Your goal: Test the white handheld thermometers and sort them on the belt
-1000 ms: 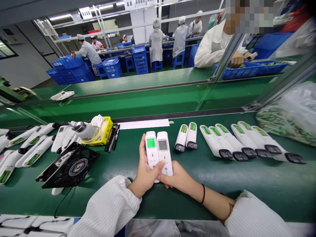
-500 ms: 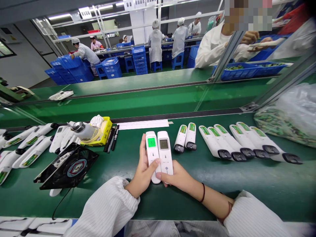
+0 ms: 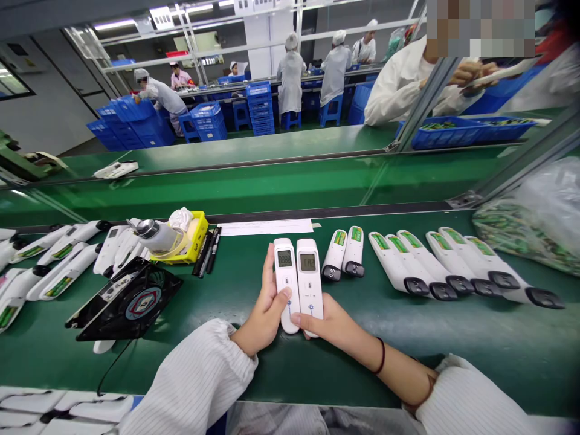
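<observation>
over the green bench (image 3: 317,377), the person's left hand (image 3: 263,315) has its fingers closed around a left white device (image 3: 292,281), thumb lying on the front below the grey screen, which shows a row of eights. just beside it, the right hand (image 3: 333,317) grips a right white device (image 3: 310,284), thumb across its lower front; i can't quite read that screen. the two devices sit side by side, screens up, their upper ends slightly apart.

near the right hand, a pair of devices (image 3: 356,248) lies with green showing in the backs, and a row of six more (image 3: 457,263) stretches farther right. off to the left i see black pens (image 3: 211,251), a yellow basket (image 3: 198,232) and a tilted black fan (image 3: 136,311).
</observation>
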